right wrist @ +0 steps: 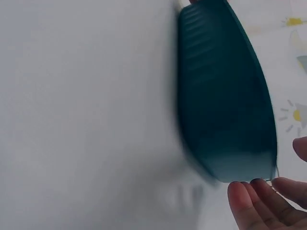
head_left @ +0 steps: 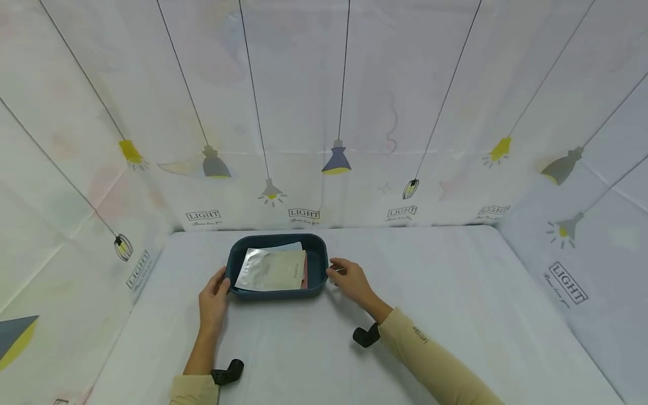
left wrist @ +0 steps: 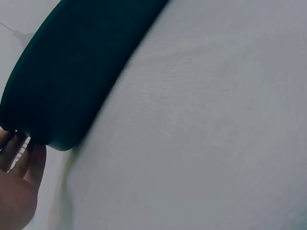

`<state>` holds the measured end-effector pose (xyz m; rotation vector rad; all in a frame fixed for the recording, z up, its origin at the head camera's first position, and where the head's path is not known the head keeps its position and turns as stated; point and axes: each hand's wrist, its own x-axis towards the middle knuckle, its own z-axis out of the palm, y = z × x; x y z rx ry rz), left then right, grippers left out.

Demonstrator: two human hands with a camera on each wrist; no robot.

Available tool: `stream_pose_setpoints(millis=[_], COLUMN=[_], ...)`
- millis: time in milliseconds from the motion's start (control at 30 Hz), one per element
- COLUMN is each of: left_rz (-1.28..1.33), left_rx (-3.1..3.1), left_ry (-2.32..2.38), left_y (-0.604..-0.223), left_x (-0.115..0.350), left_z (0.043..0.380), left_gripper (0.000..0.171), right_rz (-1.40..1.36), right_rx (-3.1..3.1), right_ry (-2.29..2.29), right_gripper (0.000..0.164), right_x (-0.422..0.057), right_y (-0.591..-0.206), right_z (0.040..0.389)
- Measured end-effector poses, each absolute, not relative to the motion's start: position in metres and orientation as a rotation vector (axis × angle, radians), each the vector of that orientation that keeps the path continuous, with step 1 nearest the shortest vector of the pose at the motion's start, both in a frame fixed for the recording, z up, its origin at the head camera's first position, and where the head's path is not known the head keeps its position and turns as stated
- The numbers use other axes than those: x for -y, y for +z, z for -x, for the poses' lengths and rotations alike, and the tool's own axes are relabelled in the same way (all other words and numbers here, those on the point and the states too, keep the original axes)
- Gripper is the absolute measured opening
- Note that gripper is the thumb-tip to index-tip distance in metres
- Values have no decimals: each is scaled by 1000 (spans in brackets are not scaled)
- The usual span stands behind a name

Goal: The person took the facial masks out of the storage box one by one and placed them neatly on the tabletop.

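Note:
A dark teal tray (head_left: 277,295) with rounded corners stands near the back of the white table. Several flat packets lie in it: a silver-and-cream packet (head_left: 273,270) on top, edges of a pale blue packet (head_left: 291,246) and a reddish packet (head_left: 305,275) beneath. At the tray's left end is my left hand (head_left: 214,301), its fingers extended and touching the outer wall. My right hand (head_left: 354,284) is at the opposite end. Its fingertips meet the wall, and the thumb stands apart from the tray in the right wrist view. The packets are hidden in both wrist views.
White cloth covers the table (head_left: 430,292). Behind it and on both sides hang white sheets (head_left: 374,185) printed with lamps and the word LIGHT. A black wrist camera (head_left: 365,336) sits by the right sleeve, another black camera (head_left: 229,372) by the left.

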<state>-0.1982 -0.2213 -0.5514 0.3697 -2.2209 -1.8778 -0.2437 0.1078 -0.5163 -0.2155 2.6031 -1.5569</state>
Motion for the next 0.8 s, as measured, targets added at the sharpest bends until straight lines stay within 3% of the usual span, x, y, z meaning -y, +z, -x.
stream_pose_setpoints(millis=[800], left_rz=[-423], left_rx=[2214], left_ry=[-1909], left_y=[-544], left_x=[218], left_z=[196], left_gripper=[45], right_rz=[127], right_rx=[-2380], right_ry=[-1468], right_gripper=[36], right_x=[-86], right_y=[-450], right_z=[289])
